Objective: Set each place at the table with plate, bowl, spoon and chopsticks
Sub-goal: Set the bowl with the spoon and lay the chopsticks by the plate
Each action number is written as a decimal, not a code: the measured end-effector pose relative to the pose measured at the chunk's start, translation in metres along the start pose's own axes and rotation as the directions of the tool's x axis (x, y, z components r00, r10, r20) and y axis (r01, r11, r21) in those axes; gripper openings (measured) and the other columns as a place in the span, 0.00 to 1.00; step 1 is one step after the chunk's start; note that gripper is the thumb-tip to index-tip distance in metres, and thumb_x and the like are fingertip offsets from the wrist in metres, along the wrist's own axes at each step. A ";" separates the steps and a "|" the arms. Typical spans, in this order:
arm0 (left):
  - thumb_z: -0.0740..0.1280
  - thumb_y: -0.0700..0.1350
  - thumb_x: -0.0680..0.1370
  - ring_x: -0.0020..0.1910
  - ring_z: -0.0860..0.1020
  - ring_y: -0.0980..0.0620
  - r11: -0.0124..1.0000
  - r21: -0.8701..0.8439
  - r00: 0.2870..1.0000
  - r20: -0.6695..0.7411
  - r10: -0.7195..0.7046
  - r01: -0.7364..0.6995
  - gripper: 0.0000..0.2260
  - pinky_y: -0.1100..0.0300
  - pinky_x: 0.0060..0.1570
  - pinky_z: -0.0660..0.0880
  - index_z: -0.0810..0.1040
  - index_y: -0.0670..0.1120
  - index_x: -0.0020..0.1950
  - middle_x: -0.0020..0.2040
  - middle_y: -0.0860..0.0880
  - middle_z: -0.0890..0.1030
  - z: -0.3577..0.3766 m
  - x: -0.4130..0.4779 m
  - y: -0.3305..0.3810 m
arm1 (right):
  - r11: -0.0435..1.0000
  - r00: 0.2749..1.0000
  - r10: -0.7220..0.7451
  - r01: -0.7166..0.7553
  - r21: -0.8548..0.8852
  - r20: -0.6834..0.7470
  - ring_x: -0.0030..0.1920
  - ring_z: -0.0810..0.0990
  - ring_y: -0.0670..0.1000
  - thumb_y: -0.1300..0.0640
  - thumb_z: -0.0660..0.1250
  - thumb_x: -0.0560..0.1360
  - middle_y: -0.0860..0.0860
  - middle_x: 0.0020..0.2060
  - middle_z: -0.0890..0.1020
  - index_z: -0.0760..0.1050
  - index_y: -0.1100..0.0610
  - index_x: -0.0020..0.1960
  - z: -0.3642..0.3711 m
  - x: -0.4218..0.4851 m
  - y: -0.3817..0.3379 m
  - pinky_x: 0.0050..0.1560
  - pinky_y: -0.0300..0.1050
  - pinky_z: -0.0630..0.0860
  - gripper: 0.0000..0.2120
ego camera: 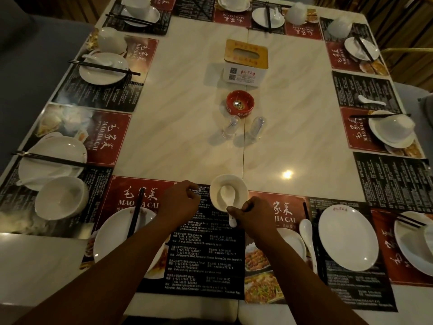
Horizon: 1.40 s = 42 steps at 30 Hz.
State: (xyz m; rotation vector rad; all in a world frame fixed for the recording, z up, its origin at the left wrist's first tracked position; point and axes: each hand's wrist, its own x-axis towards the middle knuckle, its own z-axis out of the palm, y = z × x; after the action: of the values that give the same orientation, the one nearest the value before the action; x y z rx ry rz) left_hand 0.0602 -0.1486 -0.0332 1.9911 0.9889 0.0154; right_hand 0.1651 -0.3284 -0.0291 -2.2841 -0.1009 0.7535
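Note:
A small white bowl [228, 184] stands at the near middle of the table on a dark placemat [206, 254]. A white spoon [226, 194] lies in it, its handle sticking out toward me. My right hand [249, 213] pinches that handle. My left hand [179, 202] hovers just left of the bowl with its fingers curled; I cannot tell whether it holds anything. A white plate [110, 238] with black chopsticks [135, 216] across it sits at the near left. Another plate [348, 238] lies at the near right, with a spoon [307, 233] and chopsticks [316, 240] beside it.
Settings of plates, bowls, spoons and chopsticks ring the table on red and black placemats. A tissue box [243, 64], a red ashtray [240, 102] and two clear shakers [243, 127] stand along the middle. A loose spoon [370, 100] lies at the right.

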 end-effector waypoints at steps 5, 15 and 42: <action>0.68 0.44 0.78 0.36 0.78 0.60 0.999 0.016 0.998 0.060 -0.028 0.027 0.10 0.69 0.31 0.69 0.79 0.52 0.59 0.44 0.55 0.81 0.007 0.005 0.013 | 1.000 0.999 0.006 -0.005 -0.027 0.034 0.37 0.84 0.50 0.41 0.77 0.68 0.51 0.36 0.83 0.75 0.55 0.42 -0.002 0.003 0.005 0.44 0.54 0.83 0.19; 0.65 0.43 0.80 0.52 0.83 0.44 0.982 -0.127 0.959 0.264 -0.103 0.141 0.15 0.46 0.53 0.81 0.78 0.46 0.66 0.59 0.44 0.82 0.015 0.017 0.027 | 0.962 0.982 -0.180 0.186 -0.200 0.051 0.46 0.79 0.47 0.55 0.61 0.83 0.53 0.53 0.84 0.74 0.54 0.68 -0.009 0.036 -0.006 0.35 0.27 0.61 0.15; 0.63 0.27 0.76 0.52 0.84 0.43 0.841 -0.396 0.832 0.545 -0.107 0.367 0.20 0.51 0.50 0.83 0.83 0.45 0.61 0.52 0.42 0.85 -0.067 -0.058 -0.072 | 0.977 0.989 -0.150 0.147 -0.154 -0.006 0.42 0.76 0.38 0.58 0.65 0.81 0.42 0.44 0.79 0.79 0.50 0.63 0.079 -0.072 0.010 0.46 0.33 0.73 0.12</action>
State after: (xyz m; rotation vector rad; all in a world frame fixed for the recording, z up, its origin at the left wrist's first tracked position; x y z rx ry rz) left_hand -0.0500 -0.1177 -0.0243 1.2865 0.7851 -0.3543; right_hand 0.0612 -0.3078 -0.0452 -2.3962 -0.3277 0.6675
